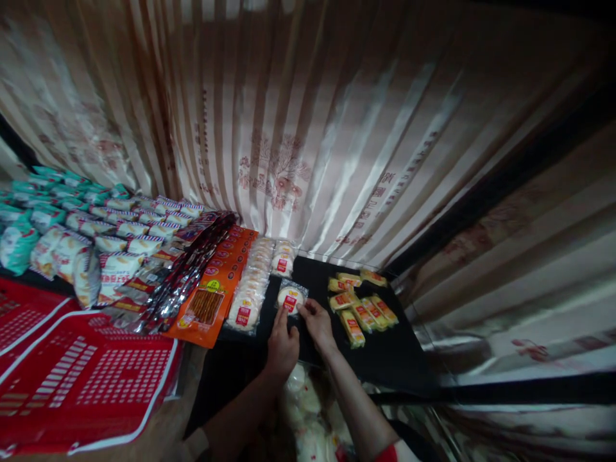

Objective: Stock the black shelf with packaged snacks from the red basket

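On the black cloth-covered table lies a round pale cake in a clear wrapper with a red label (290, 299). My left hand (283, 343) reaches its lower edge with straight fingertips, the thumb standing apart from the wrapper. At the right edge of the same packet, my right hand (316, 324) has its thumb and fingers pinched on the wrapper. Just behind it is another wrapped round cake (282, 262). A long overlapping row of the same wrapped cakes (248, 298) runs along the left side of my hands.
Several yellow wrapped bars (364, 311) lie to the right. Orange snack bags (208, 301), dark shiny bags (178, 276), white bags (118, 269) and green bags (19, 244) extend leftward. A red basket (120, 378) is at lower left. More pale packets (310, 417) sit below my arms. Curtains (298, 128) hang behind.
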Action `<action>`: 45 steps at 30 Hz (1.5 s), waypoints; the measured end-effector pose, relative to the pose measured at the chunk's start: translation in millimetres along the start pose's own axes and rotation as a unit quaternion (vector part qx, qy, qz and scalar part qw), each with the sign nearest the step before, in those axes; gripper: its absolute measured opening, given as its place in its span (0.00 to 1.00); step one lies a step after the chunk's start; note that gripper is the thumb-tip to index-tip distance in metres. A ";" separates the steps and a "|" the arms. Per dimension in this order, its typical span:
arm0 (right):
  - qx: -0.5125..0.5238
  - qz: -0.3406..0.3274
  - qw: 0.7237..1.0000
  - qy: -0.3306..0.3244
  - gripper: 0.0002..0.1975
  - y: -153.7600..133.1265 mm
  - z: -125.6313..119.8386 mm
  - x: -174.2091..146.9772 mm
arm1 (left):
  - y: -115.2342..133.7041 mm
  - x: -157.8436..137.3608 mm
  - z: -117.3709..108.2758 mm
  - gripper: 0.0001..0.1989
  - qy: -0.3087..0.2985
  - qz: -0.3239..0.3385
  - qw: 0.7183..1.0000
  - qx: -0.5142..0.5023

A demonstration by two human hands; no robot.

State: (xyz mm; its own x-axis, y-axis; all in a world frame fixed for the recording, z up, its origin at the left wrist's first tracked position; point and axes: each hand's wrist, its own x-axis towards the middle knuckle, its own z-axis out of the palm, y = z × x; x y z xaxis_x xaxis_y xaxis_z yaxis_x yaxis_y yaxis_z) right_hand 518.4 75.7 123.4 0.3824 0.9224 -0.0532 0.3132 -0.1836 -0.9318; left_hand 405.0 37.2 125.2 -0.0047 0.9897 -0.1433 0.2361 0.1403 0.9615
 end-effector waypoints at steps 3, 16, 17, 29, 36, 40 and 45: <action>-0.054 0.001 0.998 0.011 0.15 -3.8 9.2 18.3 | 7.0 20.6 4.2 0.26 0.005 0.003 1.000 0.021; -0.202 -0.035 0.978 0.040 0.13 -12.2 36.7 76.5 | 35.3 75.7 2.1 0.26 0.001 -0.027 0.997 0.066; -0.212 -0.037 0.976 0.042 0.13 -11.5 38.4 79.7 | 35.4 78.6 2.5 0.26 0.002 -0.027 0.997 0.069; -0.245 -0.040 0.968 0.031 0.13 -14.0 45.8 86.6 | 27.8 87.2 6.6 0.27 0.004 -0.022 0.990 0.137; -0.193 -0.033 0.980 0.039 0.12 -9.1 47.5 89.0 | 20.9 91.7 11.1 0.26 0.023 -0.007 0.991 0.131; -0.203 -0.022 0.978 0.035 0.10 -12.8 48.5 88.4 | 17.4 93.7 10.6 0.25 0.028 0.003 0.992 0.127; -0.148 -0.032 0.988 0.038 0.13 -8.5 46.8 74.4 | 15.3 83.0 6.3 0.24 -0.011 0.032 0.986 0.166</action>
State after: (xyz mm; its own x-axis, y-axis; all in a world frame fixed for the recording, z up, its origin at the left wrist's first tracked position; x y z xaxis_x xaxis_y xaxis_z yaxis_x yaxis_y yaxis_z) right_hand 503.5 161.8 110.6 0.4151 0.9089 0.0398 0.5748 -0.2282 -0.7858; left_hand 414.4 121.3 126.6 0.0405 0.9947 -0.0942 0.5395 0.0576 0.8400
